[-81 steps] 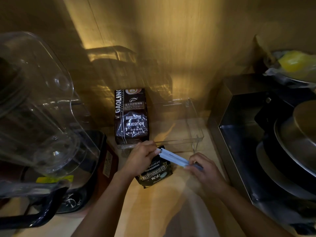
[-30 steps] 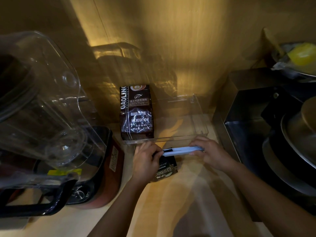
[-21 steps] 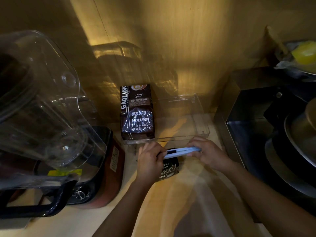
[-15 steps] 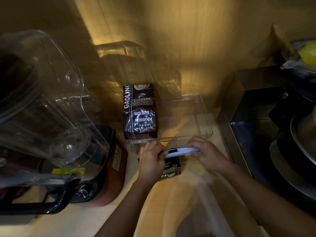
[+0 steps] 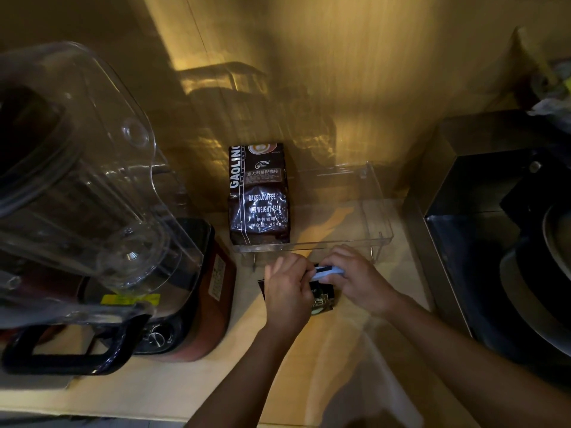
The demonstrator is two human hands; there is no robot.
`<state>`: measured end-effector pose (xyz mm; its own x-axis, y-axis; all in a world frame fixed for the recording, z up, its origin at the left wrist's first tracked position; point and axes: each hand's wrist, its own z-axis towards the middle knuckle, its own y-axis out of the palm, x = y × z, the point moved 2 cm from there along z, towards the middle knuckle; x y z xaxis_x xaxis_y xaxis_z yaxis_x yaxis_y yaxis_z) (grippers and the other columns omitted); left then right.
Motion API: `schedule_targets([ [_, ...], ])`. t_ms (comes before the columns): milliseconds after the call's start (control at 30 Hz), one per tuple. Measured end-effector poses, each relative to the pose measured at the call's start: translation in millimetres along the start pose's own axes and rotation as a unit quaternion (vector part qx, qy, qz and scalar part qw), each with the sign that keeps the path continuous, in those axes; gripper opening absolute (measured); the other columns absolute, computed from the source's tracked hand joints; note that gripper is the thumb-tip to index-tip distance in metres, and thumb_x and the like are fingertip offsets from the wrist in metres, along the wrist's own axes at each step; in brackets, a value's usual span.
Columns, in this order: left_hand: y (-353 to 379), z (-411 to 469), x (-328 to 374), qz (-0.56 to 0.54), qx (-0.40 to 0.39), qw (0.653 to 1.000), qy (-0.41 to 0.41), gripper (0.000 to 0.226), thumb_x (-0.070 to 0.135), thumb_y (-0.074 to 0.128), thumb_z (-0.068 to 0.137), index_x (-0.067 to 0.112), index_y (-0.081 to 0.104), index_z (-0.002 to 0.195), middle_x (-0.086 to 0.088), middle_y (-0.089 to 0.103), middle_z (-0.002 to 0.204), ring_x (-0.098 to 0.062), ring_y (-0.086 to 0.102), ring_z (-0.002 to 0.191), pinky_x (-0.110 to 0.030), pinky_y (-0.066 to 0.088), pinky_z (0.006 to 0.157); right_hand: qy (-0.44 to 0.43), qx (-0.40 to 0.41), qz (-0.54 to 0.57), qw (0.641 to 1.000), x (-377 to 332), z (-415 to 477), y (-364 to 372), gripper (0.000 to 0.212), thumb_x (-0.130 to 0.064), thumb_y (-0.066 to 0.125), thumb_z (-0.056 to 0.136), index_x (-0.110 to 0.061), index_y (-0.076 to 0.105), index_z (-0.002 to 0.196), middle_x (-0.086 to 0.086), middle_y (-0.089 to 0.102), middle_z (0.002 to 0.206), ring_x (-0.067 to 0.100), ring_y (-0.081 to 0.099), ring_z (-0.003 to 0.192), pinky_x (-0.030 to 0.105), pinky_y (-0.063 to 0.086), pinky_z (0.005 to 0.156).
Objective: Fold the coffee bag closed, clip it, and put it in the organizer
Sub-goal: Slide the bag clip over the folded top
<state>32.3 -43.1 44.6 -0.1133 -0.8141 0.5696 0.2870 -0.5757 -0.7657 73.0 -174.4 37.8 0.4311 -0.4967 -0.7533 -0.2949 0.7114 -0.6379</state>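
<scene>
A small dark coffee bag [image 5: 321, 296] lies on the counter just in front of the clear organizer [image 5: 378, 217], mostly hidden under my hands. My left hand [image 5: 289, 290] presses on the bag's left side and top edge. My right hand [image 5: 358, 279] grips the right end of a pale blue clip [image 5: 327, 271] that lies across the bag's top. A larger brown coffee bag [image 5: 259, 196] stands inside the organizer at its left end.
A blender with a clear jug [image 5: 77, 186] and red base [image 5: 197, 307] fills the left side. A steel rack [image 5: 457, 186] with pans [image 5: 553, 251] stands to the right. The wooden wall rises close behind the organizer.
My two hands have drawn closer together over the clip, so less of it shows. The bag stays in the same spot on the counter.
</scene>
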Motion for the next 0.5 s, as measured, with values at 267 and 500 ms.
schedule_targets([
  [267, 2.1, 0.2, -0.1, -0.022, -0.023, 0.999, 0.029, 0.01, 0.002, 0.058, 0.077, 0.011, 0.056, 0.075, -0.006, 0.057, 0.075, -0.015, 0.043, 0.073, -0.033, 0.03, 0.069, -0.028, 0.008, -0.049, 0.998, -0.3, 5.6, 15.8, 0.009, -0.007, 0.064, 0.077, -0.003, 0.058, 0.081, 0.012, 0.058, 0.085, 0.024, 0.047, 0.087, 0.028, 0.023, 0.073],
  [500, -5.7, 9.7, -12.4, 0.01, -0.085, 0.993, 0.083, 0.003, 0.004, 0.06, 0.082, 0.006, 0.061, 0.084, -0.013, 0.064, 0.082, -0.03, 0.058, 0.078, -0.032, 0.03, 0.07, 0.021, -0.005, 0.024, 0.999, 3.7, 9.4, 12.8, 0.018, -0.007, 0.066, 0.077, -0.006, 0.061, 0.095, 0.009, 0.058, 0.097, 0.019, 0.049, 0.094, 0.024, 0.036, 0.085],
])
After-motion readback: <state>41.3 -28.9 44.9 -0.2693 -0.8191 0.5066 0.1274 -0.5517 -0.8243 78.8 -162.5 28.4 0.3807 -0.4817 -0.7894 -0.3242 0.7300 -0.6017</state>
